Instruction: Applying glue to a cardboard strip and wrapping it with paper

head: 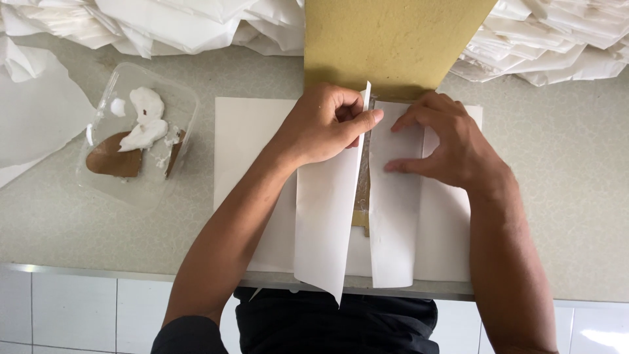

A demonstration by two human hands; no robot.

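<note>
Folded paper, glue tub leftward

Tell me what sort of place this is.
Probably a small hand workshop for folding and gluing paper goods: stacks of folded white paper along the counter, a clear tub of white paste, and a cardboard template.
</note>
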